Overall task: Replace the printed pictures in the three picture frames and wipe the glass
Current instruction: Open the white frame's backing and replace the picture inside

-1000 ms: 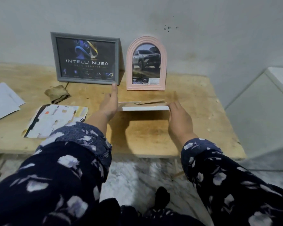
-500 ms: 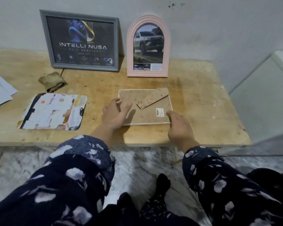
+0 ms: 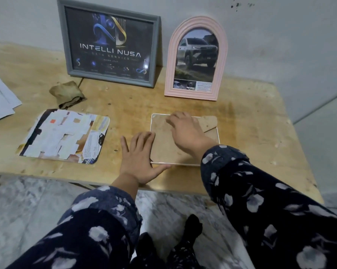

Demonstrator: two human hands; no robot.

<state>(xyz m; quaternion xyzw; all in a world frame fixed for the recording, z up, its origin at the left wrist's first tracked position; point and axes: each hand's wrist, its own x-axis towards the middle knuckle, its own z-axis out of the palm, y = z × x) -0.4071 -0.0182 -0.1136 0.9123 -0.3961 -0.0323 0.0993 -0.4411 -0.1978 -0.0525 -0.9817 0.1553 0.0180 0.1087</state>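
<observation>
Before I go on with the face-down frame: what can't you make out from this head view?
- White frame: lies face down, so its picture and glass are hidden.
- Its back clips: covered by the right hand or too blurred.
- Right fingertips: motion-blurred; contact unclear.
- White papers: cut off by the left edge.
- Pink frame caption: too small to read.

Right hand [image 3: 185, 133] is motion-blurred and hides part of the face-down frame [image 3: 163, 146] back. White papers [image 3: 0, 100] cut off at left edge. Small print under the car photo [image 3: 197, 61] unreadable.
</observation>
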